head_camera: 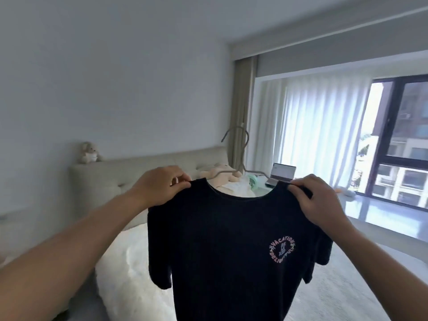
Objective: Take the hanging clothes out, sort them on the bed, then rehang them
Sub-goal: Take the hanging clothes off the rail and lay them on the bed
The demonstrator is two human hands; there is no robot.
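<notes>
Left hand (159, 187) pinches the left shoulder seam of a black T-shirt (222, 246), fingers and thumb curled onto the fabric; right hand (320, 200) has the same kind of grip on the right shoulder. Shirt held up in the air between the two, chest print facing the camera. Between the grips, a thin wire hanger (243, 158) rises from the neck opening, hook upright, its arms running down under the fabric toward each hand. Judged step: seating the shirt on the hanger, or sliding it off; cannot tell which from here. Below and beyond the grips lies the bed (129, 262) with pale bedding, its padded headboard (129, 172) further back, a plush toy (89, 152) sitting on top of it. Past the right grip, an open laptop (282, 173) on the window-side surface (382, 209). Risks: a hanger arm may slip out through the neck if one shoulder is pulled harder; loosening either pinch drops that side. No containers in view.
</notes>
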